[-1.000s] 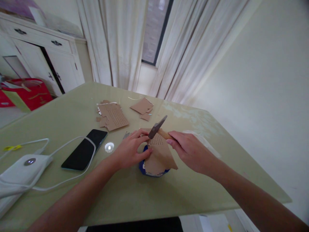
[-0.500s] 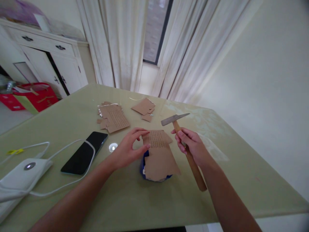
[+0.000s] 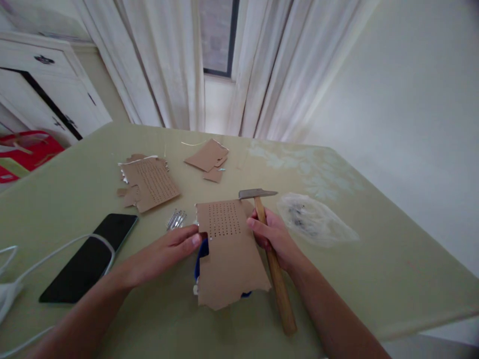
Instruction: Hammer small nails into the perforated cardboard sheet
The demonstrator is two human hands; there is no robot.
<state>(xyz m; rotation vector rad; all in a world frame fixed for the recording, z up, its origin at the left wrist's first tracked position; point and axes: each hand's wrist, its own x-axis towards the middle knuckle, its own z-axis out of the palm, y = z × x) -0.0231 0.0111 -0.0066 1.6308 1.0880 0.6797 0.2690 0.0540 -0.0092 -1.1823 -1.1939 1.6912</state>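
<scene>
A torn piece of brown cardboard [image 3: 229, 254] with rows of small holes lies over a blue round object [image 3: 201, 255] on the green table [image 3: 187, 324]. My left hand [image 3: 168, 249] rests at the cardboard's left edge, fingertips touching it and the blue object. My right hand [image 3: 272, 237] grips the wooden handle of a hammer [image 3: 270, 244], just right of the cardboard. The hammer's metal head points left, above the cardboard's top right corner. A small bunch of nails [image 3: 175, 219] lies just beyond my left hand.
A second perforated cardboard piece [image 3: 151, 182] and smaller scraps [image 3: 207, 158] lie further back. A black phone [image 3: 88, 257] with a white cable [image 3: 56, 249] over it is at the left. A crumpled clear plastic bag [image 3: 314, 219] sits at the right. Curtains and a white cabinet stand behind.
The hammer has swung away from the cardboard and come down beside it at the right. My left hand slid from the cardboard's top to its left edge. The camera shifted right.
</scene>
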